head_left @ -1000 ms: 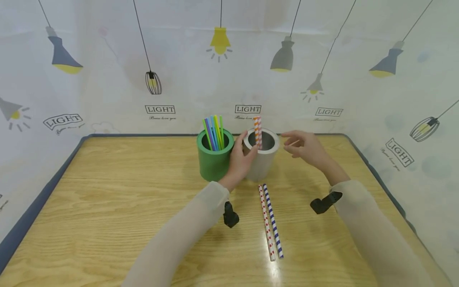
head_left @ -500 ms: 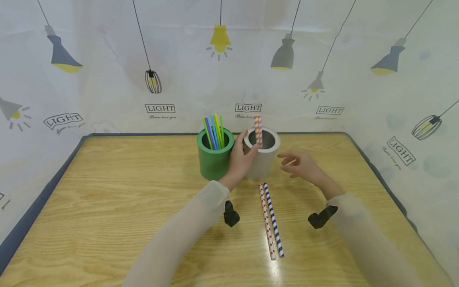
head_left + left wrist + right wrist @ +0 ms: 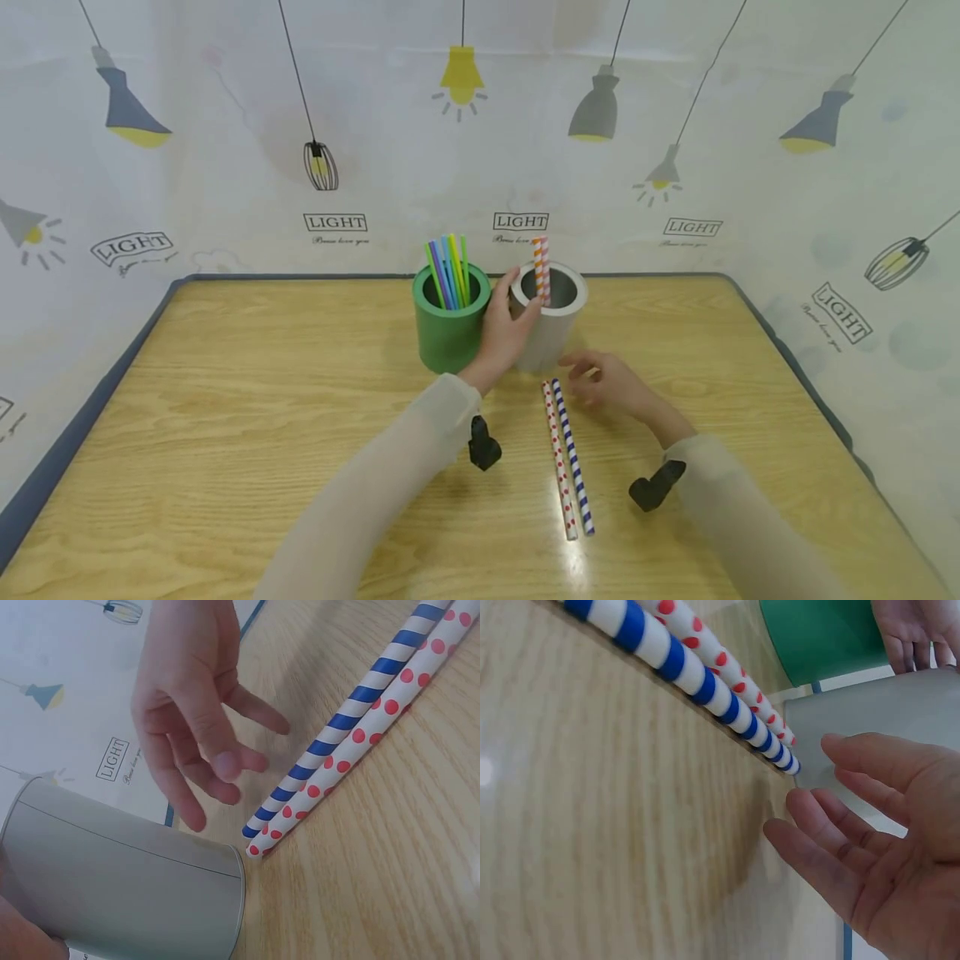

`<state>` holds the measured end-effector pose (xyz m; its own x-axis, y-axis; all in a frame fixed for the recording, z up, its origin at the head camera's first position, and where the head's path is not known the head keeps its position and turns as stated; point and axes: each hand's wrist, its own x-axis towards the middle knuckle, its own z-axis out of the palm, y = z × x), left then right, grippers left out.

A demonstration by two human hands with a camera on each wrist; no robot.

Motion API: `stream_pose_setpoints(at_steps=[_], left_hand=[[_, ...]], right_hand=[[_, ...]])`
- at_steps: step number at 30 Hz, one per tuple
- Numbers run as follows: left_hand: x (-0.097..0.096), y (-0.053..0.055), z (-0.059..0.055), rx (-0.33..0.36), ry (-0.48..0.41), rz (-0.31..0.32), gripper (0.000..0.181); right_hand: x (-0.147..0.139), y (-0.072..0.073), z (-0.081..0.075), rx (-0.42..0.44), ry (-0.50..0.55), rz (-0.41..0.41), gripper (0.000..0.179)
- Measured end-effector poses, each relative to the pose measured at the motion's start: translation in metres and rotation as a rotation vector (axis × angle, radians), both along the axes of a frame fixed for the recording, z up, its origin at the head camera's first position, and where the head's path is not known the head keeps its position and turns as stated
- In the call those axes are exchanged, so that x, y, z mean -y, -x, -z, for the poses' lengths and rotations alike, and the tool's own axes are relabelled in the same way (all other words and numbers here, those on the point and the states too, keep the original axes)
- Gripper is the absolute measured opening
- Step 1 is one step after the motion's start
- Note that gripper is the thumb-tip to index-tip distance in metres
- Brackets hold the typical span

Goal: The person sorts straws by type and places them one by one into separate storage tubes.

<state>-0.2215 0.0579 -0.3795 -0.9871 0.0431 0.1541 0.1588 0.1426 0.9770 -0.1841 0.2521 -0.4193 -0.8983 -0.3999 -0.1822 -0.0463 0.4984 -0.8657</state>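
Note:
My left hand (image 3: pixel 501 337) holds the side of a grey cylindrical holder (image 3: pixel 551 337), thumb at the near rim and fingers on the side toward the green holder. Two striped paper straws, one orange (image 3: pixel 537 267) and one pink (image 3: pixel 546 279), stand in the grey holder. My right hand (image 3: pixel 609 385) hovers low over the table, fingers loosely bent and holding nothing. Close beside its fingertips are the upper ends of two paper straws lying side by side: one blue-striped (image 3: pixel 573 462), one red-dotted (image 3: pixel 558 462). The right wrist view shows the blue-striped straw (image 3: pixel 697 682) nearer the palm's side.
A green holder (image 3: pixel 450 342) with several coloured straws (image 3: pixel 450 271) stands just left of the grey one. The wooden table (image 3: pixel 262 417) ends at a dark blue edge against a wall covering (image 3: pixel 390 125) printed with lamps.
My right hand has come down and left from beside the grey holder's rim to the upper ends of the lying straws. The left hand keeps its hold on the grey holder.

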Motion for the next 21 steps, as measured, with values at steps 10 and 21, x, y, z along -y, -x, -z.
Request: stream_pose_setpoints(at_steps=[10,21], left_hand=[[0.0,-0.001,-0.001,0.0,-0.005,-0.01,0.057],[0.0,-0.002,-0.001,0.002,-0.012,-0.013,0.058]], right_hand=[[0.009,-0.006,0.013,-0.011,-0.025,0.007,0.047],[0.014,-0.008,0.014,0.022,-0.019,0.044,0.051]])
